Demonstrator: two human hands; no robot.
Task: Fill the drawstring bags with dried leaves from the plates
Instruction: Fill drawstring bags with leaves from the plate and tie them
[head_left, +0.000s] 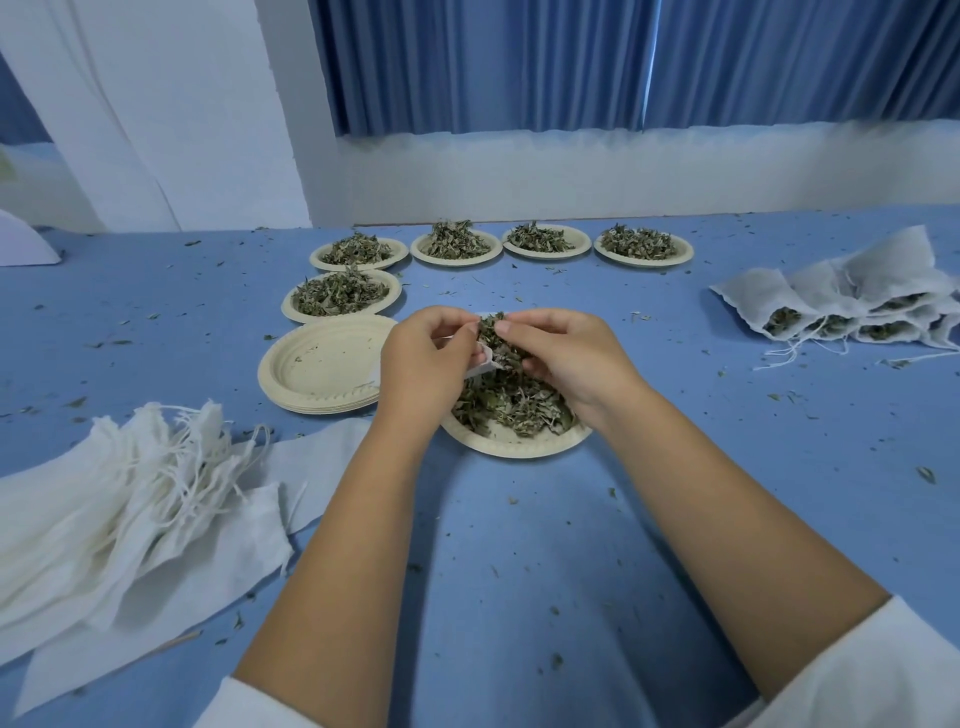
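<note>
Over a paper plate (519, 446) heaped with dried leaves (511, 397), my left hand (423, 358) grips a white drawstring bag (480, 368), mostly hidden behind the fingers. My right hand (558, 353) pinches a clump of leaves (491, 330) at the bag's mouth. Several more plates of leaves stand behind, among them a near-left plate (340, 295) and a row of plates (501, 244) at the back.
A stack of empty plates (322, 364) sits left of my hands. Empty bags (119, 499) lie piled at the front left, filled bags (852, 304) at the right. Leaf crumbs dot the blue table (519, 545). A wall and curtain close the far edge.
</note>
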